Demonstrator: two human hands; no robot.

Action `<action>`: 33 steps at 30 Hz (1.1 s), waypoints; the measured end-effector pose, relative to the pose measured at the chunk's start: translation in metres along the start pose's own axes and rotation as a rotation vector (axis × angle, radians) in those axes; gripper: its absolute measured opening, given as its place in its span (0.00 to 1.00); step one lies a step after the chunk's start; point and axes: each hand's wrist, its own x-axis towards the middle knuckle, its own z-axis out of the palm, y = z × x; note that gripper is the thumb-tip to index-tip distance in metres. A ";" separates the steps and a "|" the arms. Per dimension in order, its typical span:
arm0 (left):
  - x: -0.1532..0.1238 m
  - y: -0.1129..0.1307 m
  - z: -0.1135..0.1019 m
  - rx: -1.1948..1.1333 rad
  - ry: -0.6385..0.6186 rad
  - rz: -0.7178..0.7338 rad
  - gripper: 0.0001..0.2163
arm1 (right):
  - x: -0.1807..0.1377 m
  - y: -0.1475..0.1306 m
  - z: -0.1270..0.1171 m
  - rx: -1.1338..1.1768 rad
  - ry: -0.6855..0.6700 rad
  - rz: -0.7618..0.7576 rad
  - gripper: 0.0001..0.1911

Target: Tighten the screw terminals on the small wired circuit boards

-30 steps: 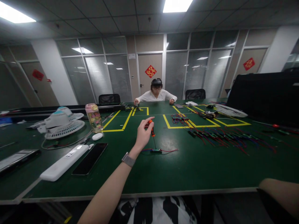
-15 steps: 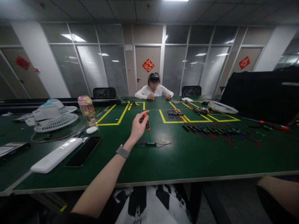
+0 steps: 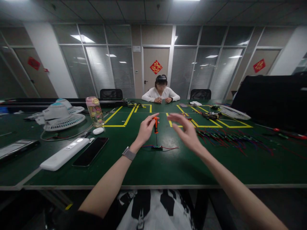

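Observation:
My left hand (image 3: pixel 145 129) is closed on the orange and black handle of a screwdriver (image 3: pixel 156 125). The screwdriver stands upright, its tip down at a small green circuit board (image 3: pixel 157 147) with red, blue and black wires at its ends. Whether the tip touches the board I cannot tell. To the right of the screwdriver, my right hand (image 3: pixel 185 131) hovers above the table with fingers apart and nothing in it. Beyond it lies a row of similar wired boards (image 3: pixel 227 136) on the right.
On the left of the green table (image 3: pixel 134 172) are a black phone (image 3: pixel 91 151), a white power strip (image 3: pixel 64 154), a bottle (image 3: pixel 95 111) and white fans (image 3: pixel 63 116). A black monitor (image 3: pixel 271 105) stands at right. A person (image 3: pixel 161 92) sits opposite.
My right hand has come in from the lower right, up beside the screwdriver. My left hand keeps its hold on the screwdriver. The whole view has shifted slightly.

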 end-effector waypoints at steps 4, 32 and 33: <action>-0.001 0.001 0.002 -0.034 -0.018 0.002 0.14 | -0.013 0.038 0.033 -0.066 -0.288 0.197 0.18; -0.005 0.004 0.007 0.083 -0.015 0.070 0.13 | -0.038 0.059 0.054 -0.046 -0.351 0.223 0.04; -0.005 0.004 0.007 0.055 -0.028 0.065 0.14 | -0.038 0.058 0.054 -0.039 -0.354 0.219 0.04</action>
